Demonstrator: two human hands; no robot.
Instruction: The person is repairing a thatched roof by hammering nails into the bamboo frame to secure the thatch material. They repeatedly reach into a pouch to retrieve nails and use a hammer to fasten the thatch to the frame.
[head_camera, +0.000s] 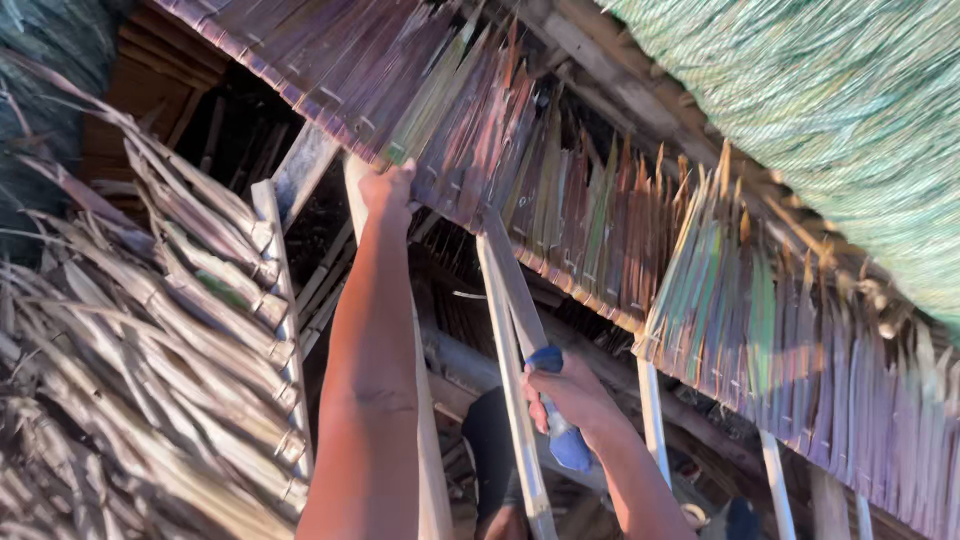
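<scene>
My left hand (387, 190) reaches up and grips the lower edge of a thatch panel (480, 130) made of folded, dried palm leaves stitched in a row. My right hand (572, 392) is lower and closed around a tool with a blue handle (560, 420), held against a pale bamboo rafter (512, 370) that runs up under the thatch. A second thatch panel (780, 330) overlaps further right, its leaves tinged green and purple.
A bundle of dry thatch (150, 330) on a slat hangs at the left. Green netting (850, 110) covers the upper right. More rafters (650, 410) and dark roof timbers (480, 360) show in the gap below. A dark shape (490, 450) sits underneath.
</scene>
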